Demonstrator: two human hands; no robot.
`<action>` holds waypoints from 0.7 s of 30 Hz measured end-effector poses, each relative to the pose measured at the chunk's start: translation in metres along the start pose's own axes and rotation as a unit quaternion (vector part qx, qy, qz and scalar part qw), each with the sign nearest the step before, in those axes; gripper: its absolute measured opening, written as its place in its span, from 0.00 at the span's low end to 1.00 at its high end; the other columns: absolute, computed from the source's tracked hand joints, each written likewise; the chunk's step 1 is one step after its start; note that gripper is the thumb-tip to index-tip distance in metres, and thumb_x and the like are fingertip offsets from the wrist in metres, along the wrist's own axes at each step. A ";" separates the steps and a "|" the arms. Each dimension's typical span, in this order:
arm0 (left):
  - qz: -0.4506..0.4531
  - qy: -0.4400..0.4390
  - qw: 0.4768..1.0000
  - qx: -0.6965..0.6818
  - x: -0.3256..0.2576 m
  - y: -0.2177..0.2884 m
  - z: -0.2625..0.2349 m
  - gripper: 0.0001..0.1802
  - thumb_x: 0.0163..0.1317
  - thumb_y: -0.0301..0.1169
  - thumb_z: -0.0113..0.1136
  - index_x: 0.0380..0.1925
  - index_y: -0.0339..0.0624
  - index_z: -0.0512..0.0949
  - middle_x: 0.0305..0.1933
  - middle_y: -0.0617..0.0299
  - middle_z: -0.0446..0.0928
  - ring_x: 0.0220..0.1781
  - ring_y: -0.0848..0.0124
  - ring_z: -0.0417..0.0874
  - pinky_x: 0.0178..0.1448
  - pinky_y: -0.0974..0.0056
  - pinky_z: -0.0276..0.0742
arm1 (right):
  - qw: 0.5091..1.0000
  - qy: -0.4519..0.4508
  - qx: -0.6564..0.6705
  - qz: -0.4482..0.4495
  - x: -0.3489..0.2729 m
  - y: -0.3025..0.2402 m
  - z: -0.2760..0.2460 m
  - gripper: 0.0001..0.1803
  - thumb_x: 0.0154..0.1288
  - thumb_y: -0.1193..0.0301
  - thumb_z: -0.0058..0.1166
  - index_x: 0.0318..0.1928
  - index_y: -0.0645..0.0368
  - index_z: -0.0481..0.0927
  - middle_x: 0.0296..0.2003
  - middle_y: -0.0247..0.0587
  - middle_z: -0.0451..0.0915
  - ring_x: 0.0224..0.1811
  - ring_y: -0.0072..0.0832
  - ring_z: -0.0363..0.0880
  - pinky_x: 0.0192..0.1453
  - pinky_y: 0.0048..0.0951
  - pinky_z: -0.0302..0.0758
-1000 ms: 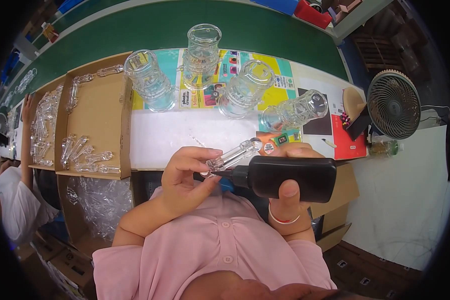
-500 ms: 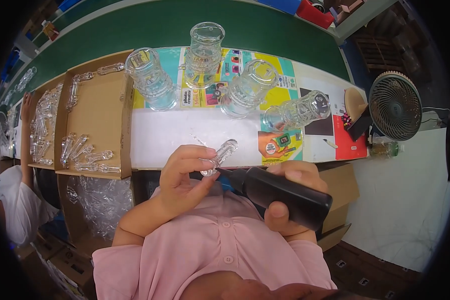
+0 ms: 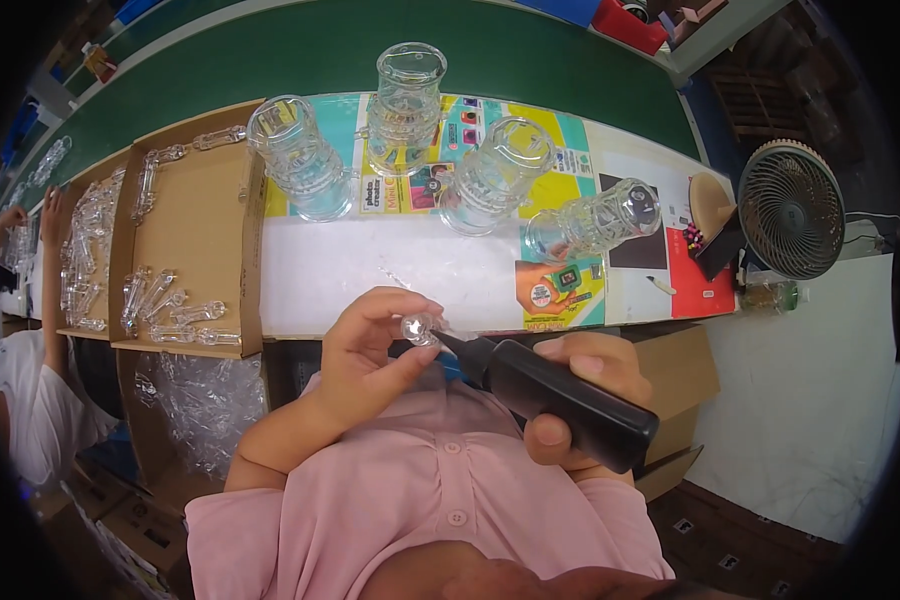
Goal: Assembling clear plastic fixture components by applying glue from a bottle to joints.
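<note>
I have my left hand (image 3: pixel 370 350) pinching a small clear glass piece (image 3: pixel 420 328) between thumb and fingertips, and my right hand (image 3: pixel 570 390) clenched around a black squeeze bottle (image 3: pixel 560 395), its nozzle touching the piece's open end. Judging by this, filling is underway; the loose glass pieces (image 3: pixel 165 310) in the cardboard tray (image 3: pixel 200 220), well left of my fingers, look still to do. Half a second ago the piece stood tilted upward, with the nozzle lower.

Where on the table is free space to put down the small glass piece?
Free: the white strip between the cardboard tray and the glass jars, in front of the left hand. Crowded: the tray's left part with glass pieces, and the corner by the fan.
</note>
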State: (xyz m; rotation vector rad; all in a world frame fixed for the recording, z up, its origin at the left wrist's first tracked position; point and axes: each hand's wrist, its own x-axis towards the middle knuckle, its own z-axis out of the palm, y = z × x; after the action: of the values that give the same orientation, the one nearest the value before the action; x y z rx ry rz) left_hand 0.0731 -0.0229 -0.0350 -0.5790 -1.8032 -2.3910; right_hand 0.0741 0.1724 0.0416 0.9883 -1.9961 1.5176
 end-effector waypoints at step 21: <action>-0.213 0.038 0.944 -0.250 0.002 0.007 0.001 0.26 0.50 0.31 0.68 0.45 0.38 0.65 0.43 0.50 0.75 0.43 0.68 0.79 0.48 0.67 0.76 | 0.999 -0.004 -0.011 -0.039 -0.014 0.002 0.002 0.30 0.47 0.72 0.68 0.49 0.62 0.66 0.41 0.51 0.74 0.37 0.37 0.79 0.38 0.31 0.78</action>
State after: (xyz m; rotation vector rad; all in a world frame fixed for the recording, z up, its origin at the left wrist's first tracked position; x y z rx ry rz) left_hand 0.0733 -0.0235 -0.0276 -0.1210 -1.3920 -3.1444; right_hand 0.0816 0.1744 0.0298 1.0512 -1.9523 1.4507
